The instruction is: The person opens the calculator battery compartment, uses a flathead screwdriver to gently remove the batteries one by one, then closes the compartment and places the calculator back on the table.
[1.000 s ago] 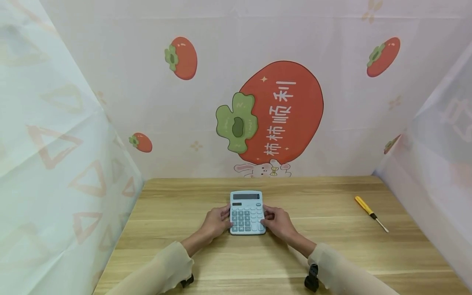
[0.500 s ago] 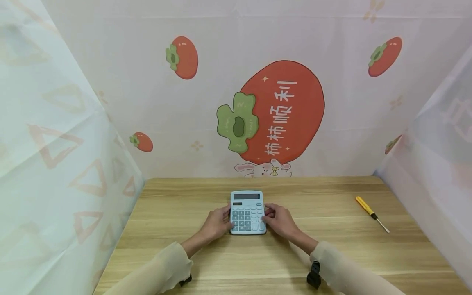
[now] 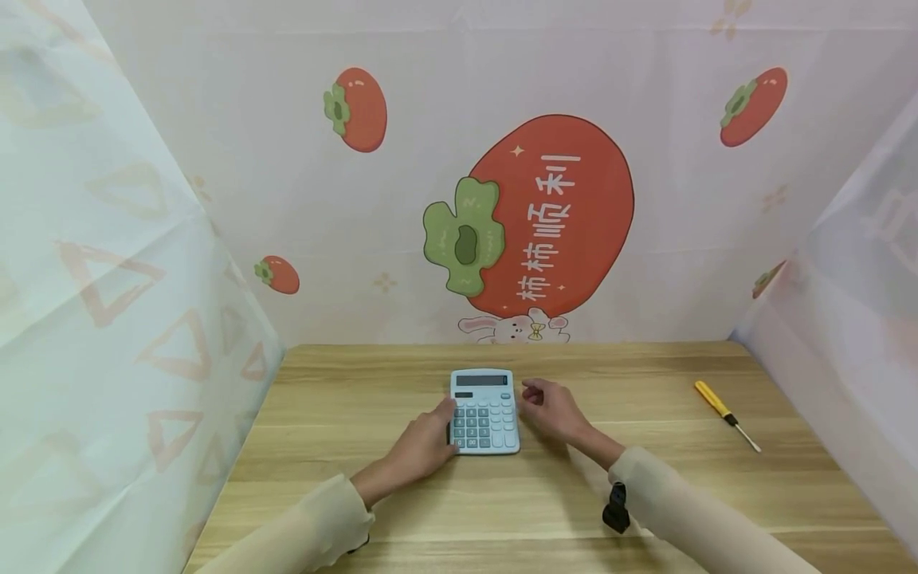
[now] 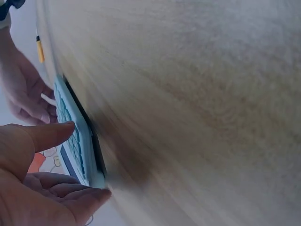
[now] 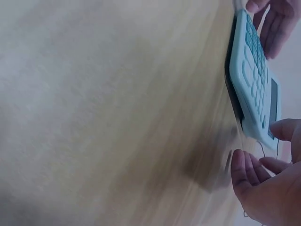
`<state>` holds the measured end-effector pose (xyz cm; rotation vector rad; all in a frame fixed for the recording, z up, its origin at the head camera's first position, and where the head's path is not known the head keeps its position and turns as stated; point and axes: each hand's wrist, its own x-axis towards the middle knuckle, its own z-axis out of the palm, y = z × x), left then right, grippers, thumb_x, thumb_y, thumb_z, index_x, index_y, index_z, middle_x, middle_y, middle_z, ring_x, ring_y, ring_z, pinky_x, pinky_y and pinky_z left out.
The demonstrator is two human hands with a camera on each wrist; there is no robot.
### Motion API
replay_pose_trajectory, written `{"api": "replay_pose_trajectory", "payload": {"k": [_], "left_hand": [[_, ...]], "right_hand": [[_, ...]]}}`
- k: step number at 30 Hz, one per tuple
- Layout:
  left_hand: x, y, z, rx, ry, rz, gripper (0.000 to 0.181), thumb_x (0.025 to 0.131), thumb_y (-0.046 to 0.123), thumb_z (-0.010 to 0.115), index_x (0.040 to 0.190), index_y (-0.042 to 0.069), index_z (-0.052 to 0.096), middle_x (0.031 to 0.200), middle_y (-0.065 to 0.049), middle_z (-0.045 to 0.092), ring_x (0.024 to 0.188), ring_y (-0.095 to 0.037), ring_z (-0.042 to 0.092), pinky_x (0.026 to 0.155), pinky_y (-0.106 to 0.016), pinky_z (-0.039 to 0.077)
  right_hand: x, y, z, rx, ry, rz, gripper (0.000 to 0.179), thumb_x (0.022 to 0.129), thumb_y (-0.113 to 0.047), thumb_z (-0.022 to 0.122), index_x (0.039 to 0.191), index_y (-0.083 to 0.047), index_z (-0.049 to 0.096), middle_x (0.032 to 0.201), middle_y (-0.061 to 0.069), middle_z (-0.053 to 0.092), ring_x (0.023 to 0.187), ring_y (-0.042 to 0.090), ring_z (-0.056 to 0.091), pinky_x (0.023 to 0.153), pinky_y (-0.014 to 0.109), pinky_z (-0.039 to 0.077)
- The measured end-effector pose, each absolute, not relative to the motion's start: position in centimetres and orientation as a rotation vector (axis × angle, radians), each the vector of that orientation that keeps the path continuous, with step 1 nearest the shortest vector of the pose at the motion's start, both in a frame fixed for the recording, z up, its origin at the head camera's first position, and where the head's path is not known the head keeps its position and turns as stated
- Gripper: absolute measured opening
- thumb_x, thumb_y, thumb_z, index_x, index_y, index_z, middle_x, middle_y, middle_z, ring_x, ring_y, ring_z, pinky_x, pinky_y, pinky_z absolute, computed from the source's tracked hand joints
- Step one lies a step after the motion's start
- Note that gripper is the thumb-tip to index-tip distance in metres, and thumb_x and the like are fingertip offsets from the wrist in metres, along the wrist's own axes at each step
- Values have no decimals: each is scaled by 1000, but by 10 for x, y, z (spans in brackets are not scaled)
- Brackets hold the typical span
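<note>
In the head view, with twelve o'clock farthest from the person, we see the calculator (image 3: 484,413) lying on the wooden table (image 3: 358,375) between two hands. Its long axis runs nearly from twelve to six, the display (image 3: 482,380) toward twelve and the keys toward six. The left hand (image 3: 421,443) is at its nine-o'clock edge, thumb and fingers spread apart, the thumb overlapping the corner near seven; we cannot tell how firmly they bear on it. The right hand (image 3: 554,411) is just beside the three-o'clock edge, fingers loosely bent and together, holding nothing. Well apart, at three o'clock from the calculator, we find a screwdriver (image 3: 726,414), its yellow handle toward ten and tip between four and five.
</note>
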<state>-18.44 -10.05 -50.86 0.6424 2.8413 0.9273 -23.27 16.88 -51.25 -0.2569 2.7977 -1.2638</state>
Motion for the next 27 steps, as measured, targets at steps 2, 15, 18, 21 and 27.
{"api": "replay_pose_trajectory", "payload": {"k": [2,15,18,21,27], "left_hand": [[-182,-100,-508,675,2870,860,78,89,4,83,153,-15,42,162,-31,39,147,-40,48,118,-50,41],[-177,-98,-511,902,2936,444,77,96,20,81,158,-5,42,167,-23,37,154,-37,38,121,-50,40],[-175,-98,-511,928,2925,404,77,98,23,79,158,-5,42,168,-22,36,156,-35,37,122,-49,38],[-175,-99,-511,960,2931,384,76,97,24,79,157,-5,43,168,-21,37,156,-34,37,122,-48,38],[-174,-99,-512,1029,2946,336,74,98,25,78,156,-7,45,167,-23,38,155,-35,38,123,-47,37]], "right_hand": [[-236,169,-510,-264,2805,-1257,39,99,-7,73,134,9,66,114,15,74,102,24,69,92,43,60],[-257,163,-499,-354,2803,-1255,41,101,-12,72,137,7,65,126,19,73,114,32,71,100,47,58],[-260,161,-499,-354,2775,-1251,41,101,-13,73,137,5,66,127,18,73,116,31,70,101,47,57],[-264,160,-499,-355,2754,-1251,39,101,-13,73,136,4,68,126,16,73,116,30,70,101,47,57],[-270,158,-502,-373,2715,-1269,34,102,-13,72,132,2,72,119,13,75,104,23,69,92,40,60]]}}
